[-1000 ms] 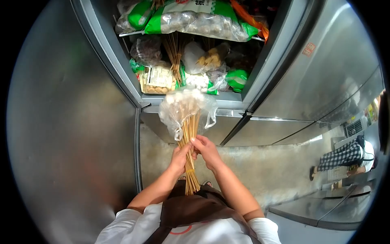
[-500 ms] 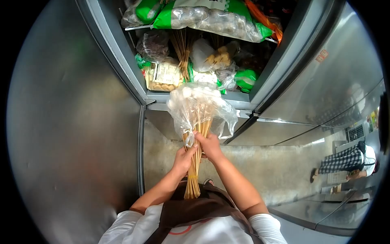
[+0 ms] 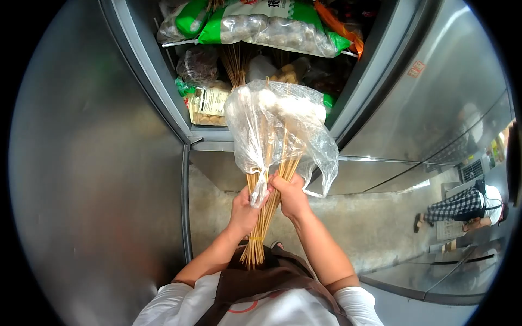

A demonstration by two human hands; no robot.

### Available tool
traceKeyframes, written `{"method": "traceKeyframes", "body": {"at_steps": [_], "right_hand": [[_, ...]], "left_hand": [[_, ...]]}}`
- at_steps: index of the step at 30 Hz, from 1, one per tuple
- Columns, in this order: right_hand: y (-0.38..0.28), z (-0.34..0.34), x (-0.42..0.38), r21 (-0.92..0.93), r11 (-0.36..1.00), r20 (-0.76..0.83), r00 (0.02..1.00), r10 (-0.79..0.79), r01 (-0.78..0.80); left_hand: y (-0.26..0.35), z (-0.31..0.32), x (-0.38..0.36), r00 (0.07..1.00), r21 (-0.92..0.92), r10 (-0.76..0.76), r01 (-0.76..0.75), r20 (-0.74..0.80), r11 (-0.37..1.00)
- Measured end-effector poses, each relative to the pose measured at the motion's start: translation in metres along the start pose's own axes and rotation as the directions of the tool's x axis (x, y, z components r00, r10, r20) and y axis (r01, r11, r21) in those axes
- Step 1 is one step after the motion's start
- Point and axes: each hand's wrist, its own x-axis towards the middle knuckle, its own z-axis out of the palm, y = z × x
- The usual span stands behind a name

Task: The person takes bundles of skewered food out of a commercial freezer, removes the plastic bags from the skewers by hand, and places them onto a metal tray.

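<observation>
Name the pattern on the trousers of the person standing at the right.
Black-and-white check trousers, best seen in the head view.

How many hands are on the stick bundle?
2. The left hand is on the left side of the stick bundle, and the right hand on its right, both near the clear bag's lower edge. No other hand shows there.

Clear bag [image 3: 283,130] higher against the open cabinet [image 3: 209,133], white packet now hidden behind it, sticks [image 3: 266,214] fanned into two clusters.
</observation>
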Motion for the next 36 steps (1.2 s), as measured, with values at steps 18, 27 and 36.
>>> {"method": "traceKeyframes", "body": {"at_steps": [18,27,36], "right_hand": [[-0.032,0.010,-0.027,-0.181,0.984,-0.105,0.994,-0.020,0.001],[-0.036,0.010,-0.032,-0.244,0.967,-0.120,0.987,-0.106,0.074],[-0.039,0.006,-0.051,0.153,0.988,-0.008,1.000,-0.027,0.028]], "left_hand": [[-0.021,0.011,-0.005,0.981,-0.200,0.129,-0.098,0.145,0.975],[0.013,0.006,-0.017,0.992,-0.091,0.086,-0.077,0.089,0.993],[0.020,0.009,-0.027,0.994,-0.105,0.063,-0.053,0.094,0.993]]}}
